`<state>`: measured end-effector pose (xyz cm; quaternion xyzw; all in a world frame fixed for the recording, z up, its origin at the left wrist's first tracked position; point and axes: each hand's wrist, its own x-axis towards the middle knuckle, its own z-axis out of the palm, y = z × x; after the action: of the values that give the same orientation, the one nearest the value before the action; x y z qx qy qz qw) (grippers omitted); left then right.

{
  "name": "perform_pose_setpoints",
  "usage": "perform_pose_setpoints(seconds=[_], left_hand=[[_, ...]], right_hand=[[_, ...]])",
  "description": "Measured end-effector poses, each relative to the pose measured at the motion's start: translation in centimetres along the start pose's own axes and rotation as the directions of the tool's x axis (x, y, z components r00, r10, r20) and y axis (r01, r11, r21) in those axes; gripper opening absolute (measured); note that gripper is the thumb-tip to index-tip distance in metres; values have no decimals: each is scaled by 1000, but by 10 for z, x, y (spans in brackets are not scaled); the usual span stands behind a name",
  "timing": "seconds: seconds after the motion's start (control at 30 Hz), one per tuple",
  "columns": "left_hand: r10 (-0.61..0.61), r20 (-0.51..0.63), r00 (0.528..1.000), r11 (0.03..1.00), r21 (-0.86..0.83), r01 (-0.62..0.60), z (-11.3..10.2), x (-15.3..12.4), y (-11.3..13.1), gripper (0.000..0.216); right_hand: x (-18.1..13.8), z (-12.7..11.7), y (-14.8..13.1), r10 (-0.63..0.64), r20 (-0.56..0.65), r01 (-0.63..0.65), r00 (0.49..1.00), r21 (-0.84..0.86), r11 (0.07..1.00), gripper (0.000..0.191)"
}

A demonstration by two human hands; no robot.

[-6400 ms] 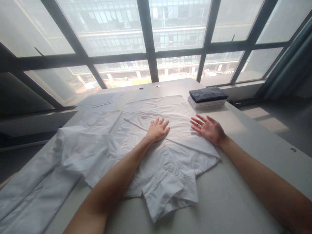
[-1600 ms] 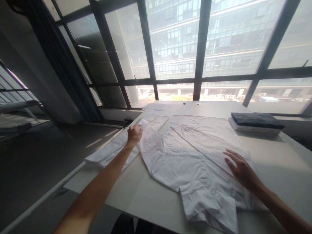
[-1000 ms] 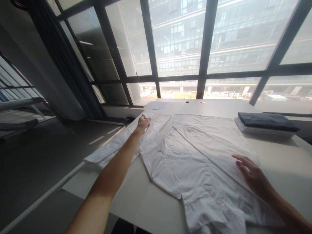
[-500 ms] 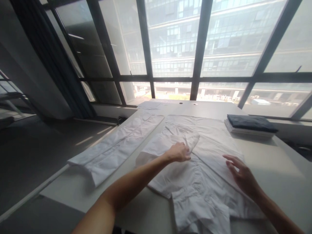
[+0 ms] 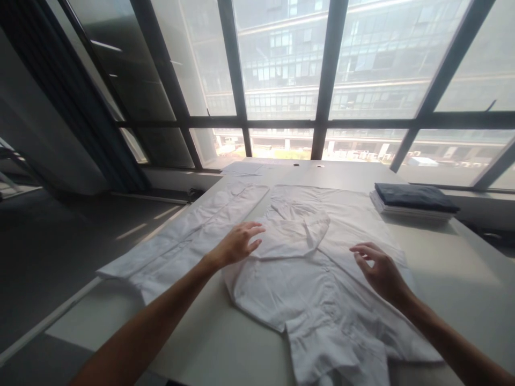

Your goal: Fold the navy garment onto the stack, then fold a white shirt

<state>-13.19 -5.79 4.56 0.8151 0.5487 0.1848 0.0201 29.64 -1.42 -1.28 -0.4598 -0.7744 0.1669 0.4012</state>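
A white shirt (image 5: 306,268) lies spread on the white table (image 5: 462,279), collar toward me, with its left sleeve (image 5: 293,230) folded in across the body. My left hand (image 5: 237,245) hovers open, fingers spread, at the folded sleeve's left edge. Over the shirt's right side my right hand (image 5: 380,271) is open with curled fingers, holding nothing. Whether either hand touches the cloth is unclear.
A second white garment (image 5: 189,236) lies stretched along the table's left side, reaching its left edge. A stack of folded clothes (image 5: 412,201), dark on top, sits at the far right. Large windows stand behind the table; floor drops off at left.
My left hand carried the shirt's left sleeve from the far left in over the body, let it go, and drew back to the fold's left edge. My right hand stayed on the right side.
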Motion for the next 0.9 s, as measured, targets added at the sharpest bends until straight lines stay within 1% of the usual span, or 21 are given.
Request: perform_pose_setpoints(seconds=[0.1,0.17,0.23,0.33,0.43,0.5,0.57,0.6,0.67,0.73,0.77,0.8,0.83,0.87,0.9], left_hand=[[-9,111,994,1000,0,9,5,-11,-19,36],[1,150,989,999,-54,7,7,-15,-23,40],[30,152,988,989,-146,-7,5,-17,-26,47],[30,94,995,961,-276,-3,-4,-19,-33,49],[-34,4,999,947,-319,34,-8,-22,-46,45],[-108,-36,993,944,-318,91,-5,-23,-53,43],[-215,-65,975,926,-330,182,0,-24,-57,41],[-274,-72,959,908,-347,234,2,-23,-57,40],[-382,-55,923,853,-405,329,3,-22,-55,39],[-446,3,895,779,-491,390,1,-21,-48,41],[-454,34,890,740,-542,398,-1,-21,-44,42],[-444,58,894,705,-593,388,-3,-21,-39,44],[-417,75,906,674,-642,364,-5,-20,-33,46],[-379,86,921,648,-686,331,-6,-20,-28,46],[-333,95,938,629,-719,296,-6,-20,-22,46]], right_hand=[[31,27,-20,18,11,-17,1000,-63,998,32],[53,48,-32,30,-1,-29,1000,-162,986,41],[72,68,-42,56,16,-48,998,-299,953,46],[88,89,-55,178,86,-111,980,-505,856,45],[95,93,-62,306,175,-136,936,-622,771,38],[100,89,-63,345,235,-121,909,-642,757,31],[107,81,-59,354,236,-130,905,-638,759,26],[112,75,-56,352,202,-156,914,-625,765,24],[123,64,-47,338,83,-239,938,-551,799,23],[134,51,-37,315,-61,-313,947,-393,865,23],[139,46,-31,306,-135,-333,942,-280,901,24],[142,40,-26,312,-206,-344,927,-142,928,26],[144,36,-22,340,-265,-348,902,18,937,28],[145,33,-17,386,-304,-342,871,189,920,32],[146,30,-13,446,-322,-332,835,351,876,35]])
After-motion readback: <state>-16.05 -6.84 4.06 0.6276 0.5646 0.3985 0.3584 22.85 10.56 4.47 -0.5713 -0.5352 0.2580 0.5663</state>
